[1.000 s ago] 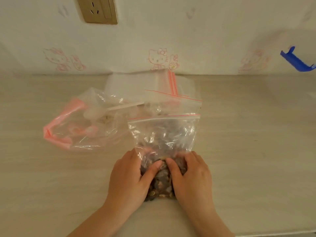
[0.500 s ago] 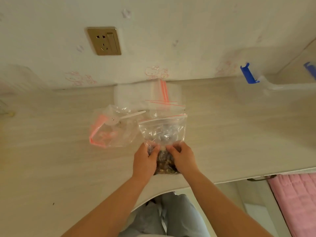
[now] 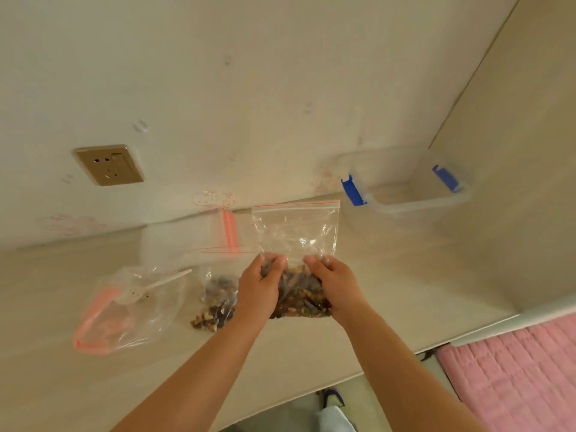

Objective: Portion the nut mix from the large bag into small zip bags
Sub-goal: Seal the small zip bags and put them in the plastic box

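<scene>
Nearest, in the middle of the frame, both hands hold a small zip bag (image 3: pixel 296 244) filled with nut mix in its lower half. The left hand (image 3: pixel 257 289) and right hand (image 3: pixel 332 283) each curl around a side of the nutty bottom, thumbs pinching the film just above the fill. My guess is it handles like a soft beanbag: floppy thin plastic, slick, weight all at the bottom, nuts shifting around. Gripping low around the load like this looks sensible; grabbing only the empty top would let it swing. I can't tell whether the red zip strip is sealed.

Just left of the left hand, another filled small bag (image 3: pixel 215 302) lies on the pale wood-look table (image 3: pixel 389 291). Further left is the large bag (image 3: pixel 124 310), nearly empty, with a white plastic spoon (image 3: pixel 156 285) in it. Behind, flat spare zip bags (image 3: pixel 199 241), then at upper right a clear storage box (image 3: pixel 414 201) with blue clips. A wall socket (image 3: pixel 109 165) sits upper left; pink bedding (image 3: pixel 514 378) lower right.
</scene>
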